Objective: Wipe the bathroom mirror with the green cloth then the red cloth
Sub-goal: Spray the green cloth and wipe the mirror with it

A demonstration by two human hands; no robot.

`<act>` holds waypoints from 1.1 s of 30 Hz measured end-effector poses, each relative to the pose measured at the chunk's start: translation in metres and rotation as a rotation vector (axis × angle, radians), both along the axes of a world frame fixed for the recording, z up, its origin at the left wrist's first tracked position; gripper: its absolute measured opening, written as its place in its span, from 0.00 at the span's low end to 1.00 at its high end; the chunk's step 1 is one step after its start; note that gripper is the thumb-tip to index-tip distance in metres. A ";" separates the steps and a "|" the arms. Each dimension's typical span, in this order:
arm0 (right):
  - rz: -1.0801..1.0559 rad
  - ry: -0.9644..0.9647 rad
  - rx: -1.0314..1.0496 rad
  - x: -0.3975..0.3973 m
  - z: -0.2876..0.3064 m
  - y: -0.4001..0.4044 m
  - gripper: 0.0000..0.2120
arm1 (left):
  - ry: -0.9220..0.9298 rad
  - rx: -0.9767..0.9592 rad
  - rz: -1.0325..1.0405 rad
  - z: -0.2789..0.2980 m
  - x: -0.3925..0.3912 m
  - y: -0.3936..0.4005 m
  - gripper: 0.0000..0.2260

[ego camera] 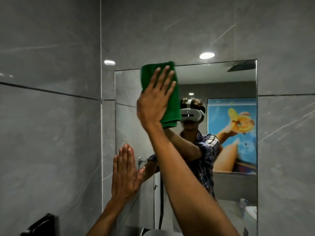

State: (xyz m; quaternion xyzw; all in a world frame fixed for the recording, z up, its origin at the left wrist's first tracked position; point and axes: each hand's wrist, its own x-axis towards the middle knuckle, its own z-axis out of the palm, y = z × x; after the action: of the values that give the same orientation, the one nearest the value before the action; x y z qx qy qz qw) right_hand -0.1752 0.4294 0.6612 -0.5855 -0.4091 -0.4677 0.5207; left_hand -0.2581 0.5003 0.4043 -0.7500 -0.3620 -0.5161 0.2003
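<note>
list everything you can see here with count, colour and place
mirror: 1, frameless, on the grey wall, centre right
green cloth: 1, green, folded, pressed on the mirror's upper left
wall tiles: several, grey marbled, around the mirror
black object: 1, black, bottom left corner, kind unclear
poster: 1, blue and orange, seen only as a reflection
red cloth: none in view
left hand: 1, flat on the mirror's left edge, empty
right hand: 1, flat against the green cloth
</note>
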 end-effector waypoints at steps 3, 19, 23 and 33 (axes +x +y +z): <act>0.063 -0.430 -0.285 -0.012 -0.025 0.016 0.35 | -0.007 0.007 0.002 0.001 -0.001 -0.002 0.35; -0.261 0.295 0.115 0.176 0.023 -0.093 0.39 | 0.027 -0.008 0.038 -0.002 -0.002 0.002 0.35; -0.218 0.362 0.191 0.118 0.025 -0.067 0.36 | 0.028 0.011 0.017 -0.001 0.007 -0.003 0.34; 0.107 -0.291 -0.204 -0.040 -0.026 0.031 0.35 | 0.011 0.028 0.023 0.004 -0.003 0.007 0.32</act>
State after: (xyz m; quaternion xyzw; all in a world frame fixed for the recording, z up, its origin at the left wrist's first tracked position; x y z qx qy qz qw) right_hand -0.2155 0.4602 0.6351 -0.5391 -0.5559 -0.4750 0.4180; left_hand -0.2610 0.5076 0.4086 -0.7458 -0.3624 -0.5144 0.2187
